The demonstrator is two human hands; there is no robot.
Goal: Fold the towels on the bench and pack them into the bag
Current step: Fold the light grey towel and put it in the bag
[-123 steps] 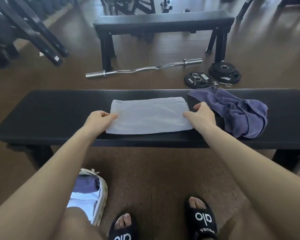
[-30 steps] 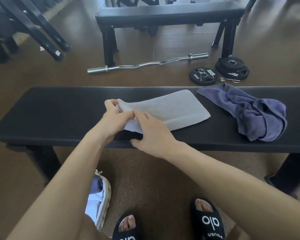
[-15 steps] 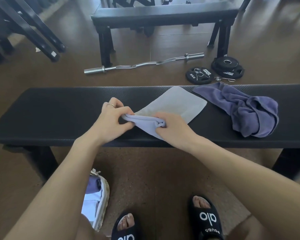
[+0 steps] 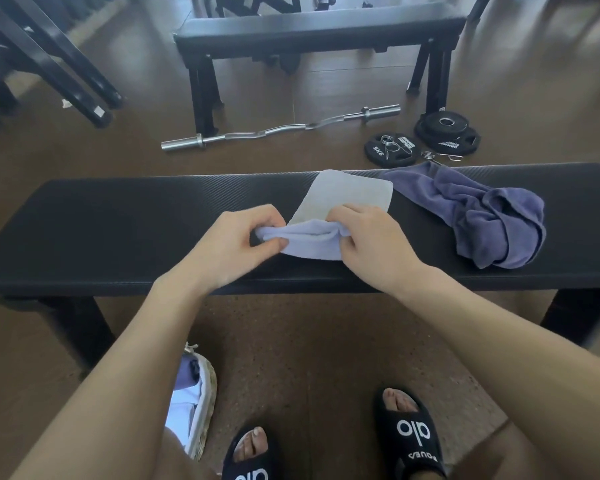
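Moved: your hands have lifted the pale grey folded towel's (image 4: 343, 199) near end.
Fingers: left hand (image 4: 234, 244) and right hand (image 4: 368, 244) both pinch it.
Left: crumpled purple towel (image 4: 489, 220) on the worktop (image 4: 118, 216), unfolded.

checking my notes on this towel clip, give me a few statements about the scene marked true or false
1. Both hands grip the white towel: left hand, right hand. True.
2. The purple towel is folded neatly. False: it lies crumpled on the bench.
3. The bag stands on the bench. False: it is on the floor by the person's left leg.
4. A curl bar lies on the floor beyond the bench. True.
5. The purple towel lies right of the white towel. True.
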